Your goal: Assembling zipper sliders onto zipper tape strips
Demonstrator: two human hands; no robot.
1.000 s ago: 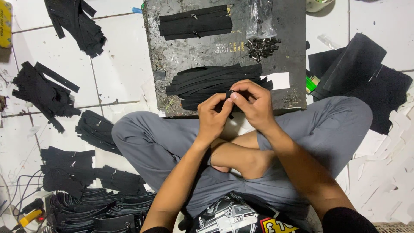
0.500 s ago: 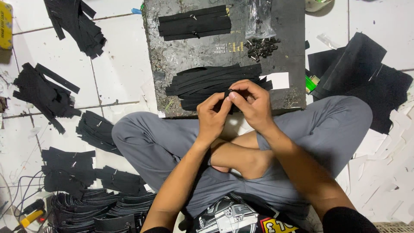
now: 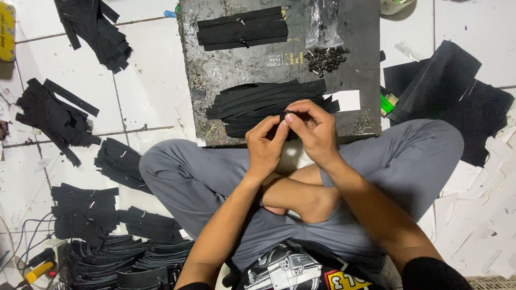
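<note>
1. My left hand [image 3: 264, 146] and right hand [image 3: 314, 131] meet fingertip to fingertip over the near edge of the dark work board [image 3: 236, 67].
2. Both are pinched closed on a small black zipper piece [image 3: 285, 114], held between thumbs and forefingers.
3. Just beyond my knuckles a loose pile of black zipper strips [image 3: 258, 104] lies across the board's near half.
4. A neater stack of zipper strips [image 3: 242, 28] sits by the far edge.
5. A heap of small metal sliders [image 3: 325, 58] lies toward the far right corner, below a clear plastic bag [image 3: 322, 24].
</note>
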